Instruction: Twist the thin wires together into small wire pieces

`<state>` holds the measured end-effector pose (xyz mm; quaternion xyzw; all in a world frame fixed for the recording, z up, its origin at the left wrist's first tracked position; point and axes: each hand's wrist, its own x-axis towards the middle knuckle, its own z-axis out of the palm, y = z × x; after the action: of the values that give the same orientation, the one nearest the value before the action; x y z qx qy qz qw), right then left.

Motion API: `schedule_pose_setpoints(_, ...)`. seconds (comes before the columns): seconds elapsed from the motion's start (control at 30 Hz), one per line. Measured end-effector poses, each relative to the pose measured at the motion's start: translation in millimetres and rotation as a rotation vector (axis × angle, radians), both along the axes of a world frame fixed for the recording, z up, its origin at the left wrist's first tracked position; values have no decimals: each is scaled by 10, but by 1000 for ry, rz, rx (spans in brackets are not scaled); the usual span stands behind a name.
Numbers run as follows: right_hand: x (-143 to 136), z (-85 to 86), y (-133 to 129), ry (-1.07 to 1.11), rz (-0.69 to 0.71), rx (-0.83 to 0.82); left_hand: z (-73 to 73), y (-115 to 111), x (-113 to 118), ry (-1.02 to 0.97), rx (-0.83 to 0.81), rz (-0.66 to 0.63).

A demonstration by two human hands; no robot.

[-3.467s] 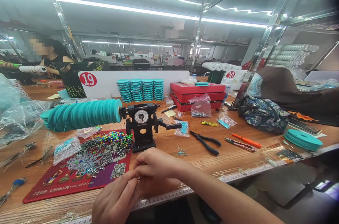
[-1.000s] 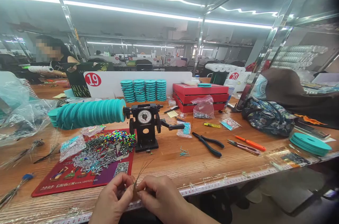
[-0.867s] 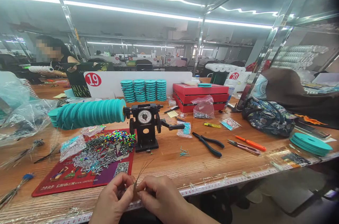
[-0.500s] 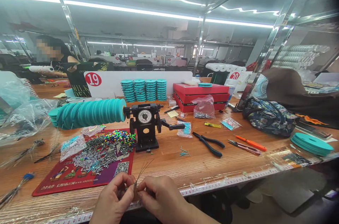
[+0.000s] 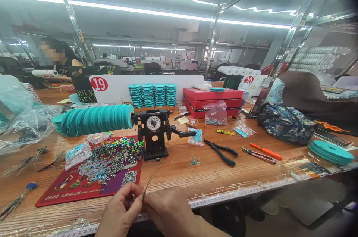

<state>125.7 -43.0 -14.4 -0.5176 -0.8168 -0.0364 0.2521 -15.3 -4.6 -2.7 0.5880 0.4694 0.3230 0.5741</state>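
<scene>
Thin dark strands [image 5: 151,180], like fine wire or line, stick up from between my hands at the table's front edge. My left hand [image 5: 123,207] is closed, thumb and forefinger pinching the strands low down. Right beside it, my right hand [image 5: 167,207] is closed too, its fingertips meeting the left ones; what it holds is hidden behind its fingers. Just beyond lies a red mat [image 5: 78,192] with heaps of coloured beads [image 5: 130,145], metal swivels [image 5: 114,166] and clear small pieces [image 5: 91,170].
A black hand-crank winder [image 5: 155,132] carries a row of turquoise foam spools [image 5: 95,119]. Rightward lie black pliers [image 5: 220,153], tweezers [image 5: 258,155] and an orange tool [image 5: 265,151]. More spools [image 5: 152,95] and a red box [image 5: 214,102] stand behind. Another person [image 5: 61,56] sits far left.
My right hand has turned, its knuckles rolling over so the fingers are more hidden. The strands lean slightly further right. My left hand keeps its pinch.
</scene>
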Motion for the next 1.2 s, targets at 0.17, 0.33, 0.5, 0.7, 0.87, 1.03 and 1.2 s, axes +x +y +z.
schedule_pose_setpoints(0.17,-13,-38,30,-41,-36,54,31,-17,7,-28,-50,7)
schedule_pose_setpoints(0.33,-26,-30,44,-100,-11,65,-7,25,-13,-79,-61,25)
schedule_pose_setpoints(0.5,-20,3,35,-120,-10,76,-99,70,14,-150,-26,37)
schedule_pose_setpoints(0.7,-104,-110,60,-157,-26,170,-160,46,63,-200,-19,177)
schedule_pose_setpoints(0.87,-14,111,22,-87,143,-34,-40,62,-19,91,237,92)
schedule_pose_setpoints(1.03,232,717,145,514,186,-351,-58,35,-71,507,1013,25)
schedule_pose_setpoints(1.2,270,871,544,355,95,-557,-204,127,-111,654,1724,-14)
